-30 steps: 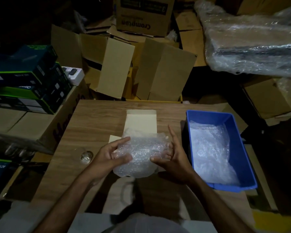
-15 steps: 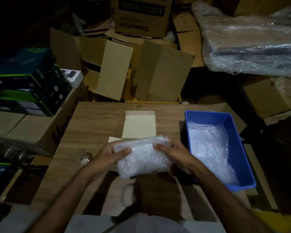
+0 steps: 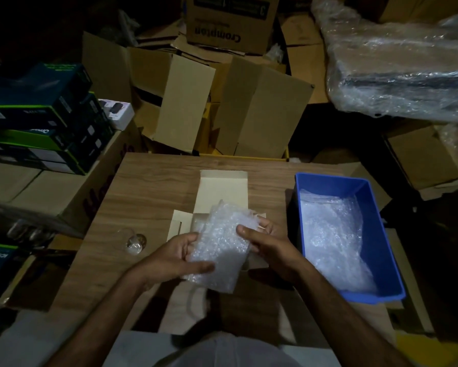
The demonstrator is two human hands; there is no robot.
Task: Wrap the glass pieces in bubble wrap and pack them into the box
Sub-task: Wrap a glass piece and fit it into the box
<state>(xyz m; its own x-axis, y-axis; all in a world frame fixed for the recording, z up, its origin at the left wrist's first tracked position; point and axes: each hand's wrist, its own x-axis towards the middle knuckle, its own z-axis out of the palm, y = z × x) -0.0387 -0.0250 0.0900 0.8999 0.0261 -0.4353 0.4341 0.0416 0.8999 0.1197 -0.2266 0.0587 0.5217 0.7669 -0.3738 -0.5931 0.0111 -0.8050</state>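
A bubble-wrap bundle (image 3: 220,245) is held upright and slightly tilted over the small open cream box (image 3: 222,186) on the wooden table (image 3: 153,186). My left hand (image 3: 177,256) grips its lower left side, thumb across the front. My right hand (image 3: 267,242) grips its right edge, thumb on the front. Whatever is inside the wrap is hidden. A clear glass piece (image 3: 135,242) lies on the table to the left of my hands. The box's lid flap stands open at the far side.
A blue plastic bin (image 3: 381,250) holding loose bubble wrap (image 3: 333,242) sits at the table's right. Cardboard boxes (image 3: 259,109) crowd behind the table. Stacked dark green cartons (image 3: 37,120) stand at the left. A plastic-wrapped bundle (image 3: 400,72) lies at upper right.
The bundle has turned from lying crosswise to standing on end and moved up over the cream box. Both hands shifted their hold, the left thumb sliding lower.
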